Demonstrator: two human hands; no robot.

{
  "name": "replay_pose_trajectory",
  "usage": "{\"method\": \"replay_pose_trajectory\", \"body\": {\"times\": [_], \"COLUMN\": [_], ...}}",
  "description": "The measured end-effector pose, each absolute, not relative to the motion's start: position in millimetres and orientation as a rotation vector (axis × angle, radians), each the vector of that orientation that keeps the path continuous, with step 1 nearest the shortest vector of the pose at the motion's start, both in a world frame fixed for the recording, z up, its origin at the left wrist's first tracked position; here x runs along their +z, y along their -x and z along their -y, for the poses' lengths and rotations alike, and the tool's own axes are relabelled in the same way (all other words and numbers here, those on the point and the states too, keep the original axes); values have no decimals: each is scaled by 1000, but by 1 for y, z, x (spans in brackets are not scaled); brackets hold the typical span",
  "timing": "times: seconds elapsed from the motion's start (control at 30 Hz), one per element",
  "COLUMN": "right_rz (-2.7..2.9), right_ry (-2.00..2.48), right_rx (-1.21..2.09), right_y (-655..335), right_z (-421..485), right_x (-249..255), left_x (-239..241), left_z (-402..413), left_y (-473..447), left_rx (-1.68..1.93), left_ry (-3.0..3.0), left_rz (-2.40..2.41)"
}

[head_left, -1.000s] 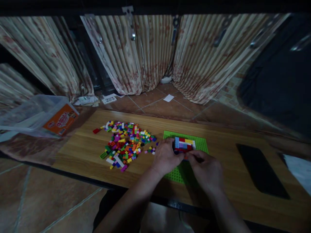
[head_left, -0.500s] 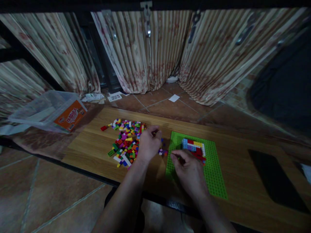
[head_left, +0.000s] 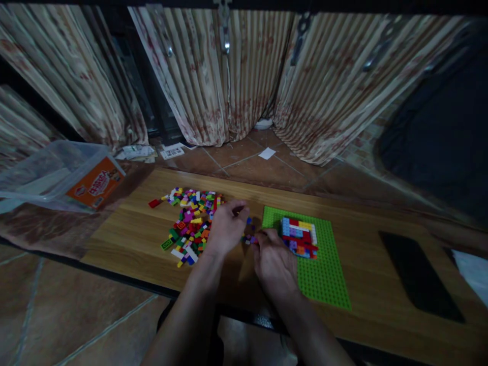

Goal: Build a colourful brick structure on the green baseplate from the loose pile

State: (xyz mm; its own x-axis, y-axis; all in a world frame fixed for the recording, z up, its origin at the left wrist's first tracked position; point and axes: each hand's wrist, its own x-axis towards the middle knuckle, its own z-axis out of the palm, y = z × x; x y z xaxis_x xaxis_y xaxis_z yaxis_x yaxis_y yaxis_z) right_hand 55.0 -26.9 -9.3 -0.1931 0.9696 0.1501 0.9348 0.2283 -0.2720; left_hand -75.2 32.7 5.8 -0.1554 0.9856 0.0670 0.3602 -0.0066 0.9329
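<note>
From where I sit, the brick build (head_left: 300,235) is on the green board (head_left: 328,282), towards its far end. It is a compact block of blue, red, yellow, white and orange pieces, with red ones lying across its nearer half. I would call that much done: the pieces sit together as one patch, though I can't tell whether every one is pressed home. Green studs show along the right side and near end of the board, so the block takes up only part of it.

I see the right hand (head_left: 276,262) just left of the build, its grip nearly closed at a few small bricks (head_left: 249,238); I can't tell whether it has hold of one. The left hand (head_left: 229,226) is beside the big brick pile (head_left: 190,221), fingers curled with a small gap to the thumb, and I can't make out anything in that grip. Most of the bricks I see lie loose there, unjoined, on the wooden table (head_left: 122,229). Beyond its left end is a clear plastic tub (head_left: 57,195).
</note>
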Motion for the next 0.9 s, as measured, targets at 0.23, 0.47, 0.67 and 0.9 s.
{"method": "replay_pose_trajectory", "body": {"times": [0.23, 0.47, 0.67, 0.9], "right_rz": [1981, 1477, 978, 812], "right_ry": [1646, 1425, 1180, 1155], "right_rx": [360, 758, 1180, 1228], "right_y": [-58, -70, -73, -75], "right_z": [27, 25, 19, 18], "right_x": [-4, 2, 1, 10], "left_x": [14, 28, 23, 25], "left_z": [-25, -20, -22, -20], "left_y": [74, 71, 70, 68], "left_rx": [897, 750, 814, 847], "left_ry": [-1455, -1320, -1129, -1148], "left_rz": [-1358, -1160, -1011, -966]}}
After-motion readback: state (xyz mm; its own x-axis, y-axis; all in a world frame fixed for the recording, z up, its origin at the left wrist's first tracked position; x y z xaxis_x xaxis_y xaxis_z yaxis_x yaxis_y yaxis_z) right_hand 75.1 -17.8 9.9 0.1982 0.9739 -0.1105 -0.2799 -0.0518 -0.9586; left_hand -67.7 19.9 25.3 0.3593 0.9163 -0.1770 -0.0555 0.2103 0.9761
